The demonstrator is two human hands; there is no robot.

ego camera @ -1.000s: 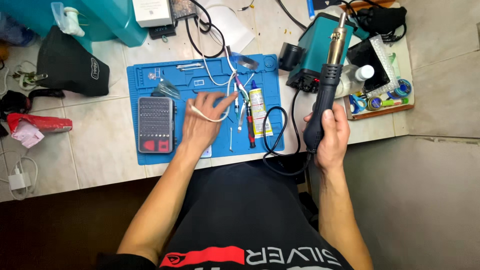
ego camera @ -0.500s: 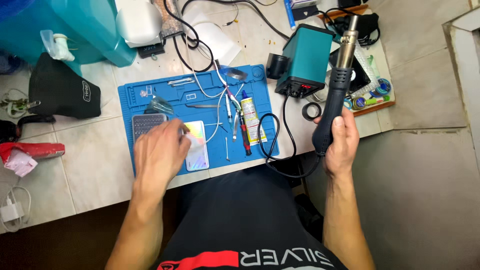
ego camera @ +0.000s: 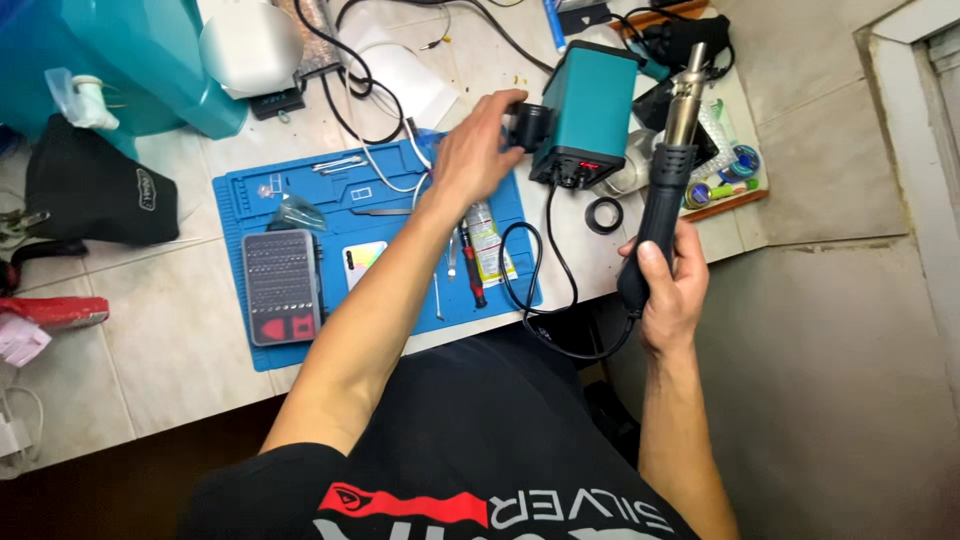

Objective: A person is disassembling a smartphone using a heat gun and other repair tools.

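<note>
The right hand (ego camera: 668, 290), at centre right of the frame, has its fingers (ego camera: 692, 262) wrapped tight round the black grip of a hot-air gun (ego camera: 668, 180), metal nozzle pointing toward the upper edge of the frame. The left hand (ego camera: 478, 150), at upper centre, reaches over the blue work mat (ego camera: 250, 200), its fingers (ego camera: 500, 103) loosely curled and touching the dark knob on the left side of the teal rework station (ego camera: 590, 110); I cannot tell whether they grip it. The step in hand looks like setting the station while the gun is held ready. A phone (ego camera: 362, 263) lies flat on the mat at centre left, just right of the grey bit case (ego camera: 283, 285). Any next move calls for keeping the nozzle away from the black cable (ego camera: 530, 270) looped over the bench (ego camera: 150, 350) edge.
</note>
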